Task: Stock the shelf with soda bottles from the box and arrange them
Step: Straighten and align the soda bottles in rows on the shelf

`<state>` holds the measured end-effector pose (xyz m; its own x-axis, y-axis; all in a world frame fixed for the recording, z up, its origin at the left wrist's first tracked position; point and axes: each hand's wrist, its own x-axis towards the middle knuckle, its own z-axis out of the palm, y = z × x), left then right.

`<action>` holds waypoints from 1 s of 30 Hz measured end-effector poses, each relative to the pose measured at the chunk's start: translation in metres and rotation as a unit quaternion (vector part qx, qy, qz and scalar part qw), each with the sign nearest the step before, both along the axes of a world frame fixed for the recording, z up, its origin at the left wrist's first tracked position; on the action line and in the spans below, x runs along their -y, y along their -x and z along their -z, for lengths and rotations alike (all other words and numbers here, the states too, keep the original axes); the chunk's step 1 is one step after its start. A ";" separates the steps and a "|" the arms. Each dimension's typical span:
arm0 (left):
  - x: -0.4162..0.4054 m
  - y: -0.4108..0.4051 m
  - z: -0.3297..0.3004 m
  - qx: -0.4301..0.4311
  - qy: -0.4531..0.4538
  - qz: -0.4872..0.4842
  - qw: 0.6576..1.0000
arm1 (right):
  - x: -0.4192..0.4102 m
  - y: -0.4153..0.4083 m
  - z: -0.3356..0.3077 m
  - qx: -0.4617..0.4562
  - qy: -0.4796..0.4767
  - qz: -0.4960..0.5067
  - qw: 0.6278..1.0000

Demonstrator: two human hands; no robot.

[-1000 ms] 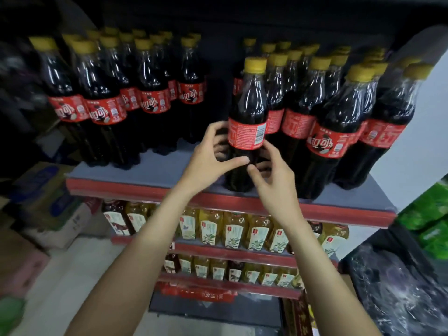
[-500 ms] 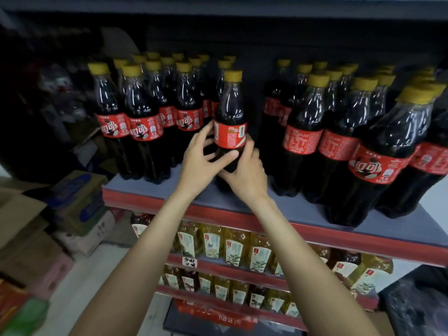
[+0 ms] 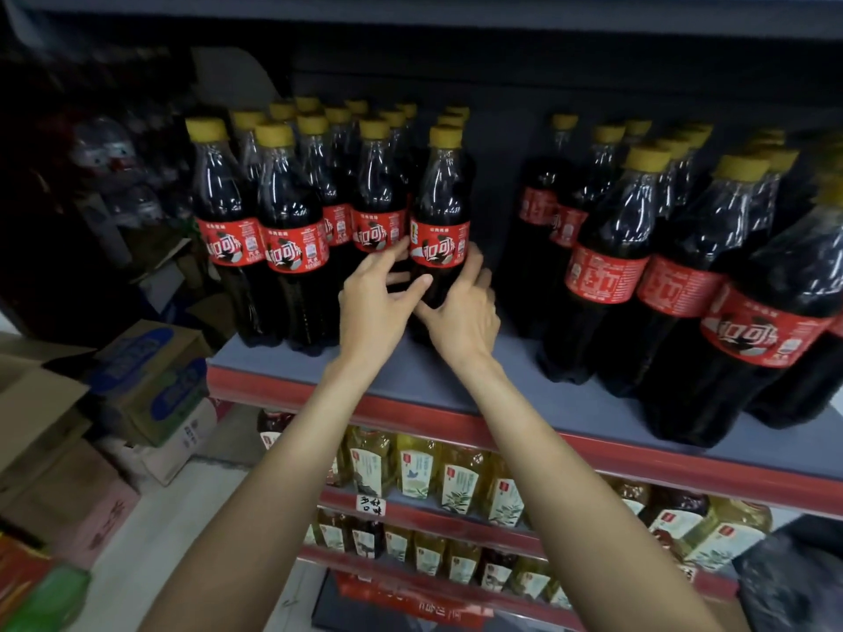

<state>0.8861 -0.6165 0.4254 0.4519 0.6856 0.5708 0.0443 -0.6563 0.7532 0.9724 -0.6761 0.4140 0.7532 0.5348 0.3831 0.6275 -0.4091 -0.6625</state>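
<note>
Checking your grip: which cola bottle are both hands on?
The cola bottle at the left cluster's right end; left hand and right hand grip it below its label.

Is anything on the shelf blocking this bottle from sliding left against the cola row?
Nothing visible. Both hands, left and right, grip the bottle, which already stands beside the left row on the shelf.

The held soda bottle's [image 3: 439,207] base is hidden behind both hands; rightmost bottles [image 3: 821,312] run off frame
</note>
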 end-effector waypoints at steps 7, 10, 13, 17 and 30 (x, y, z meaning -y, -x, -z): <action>0.003 0.000 -0.005 0.009 -0.042 -0.038 0.998 | -0.016 0.002 0.002 -0.010 -0.023 0.018 1.000; 0.003 0.000 -0.007 0.013 -0.050 -0.022 0.998 | -0.019 0.000 0.001 -0.014 -0.027 0.021 0.999; 0.002 -0.002 -0.006 0.012 -0.030 -0.013 0.999 | -0.019 -0.003 0.001 -0.011 -0.023 0.016 1.000; 0.003 0.000 -0.006 0.010 -0.011 0.000 1.000 | -0.012 -0.005 -0.003 -0.014 -0.021 -0.035 0.999; 0.085 -0.058 -0.012 0.001 0.221 0.327 0.919 | 0.133 -0.008 0.027 0.084 -0.217 0.082 0.969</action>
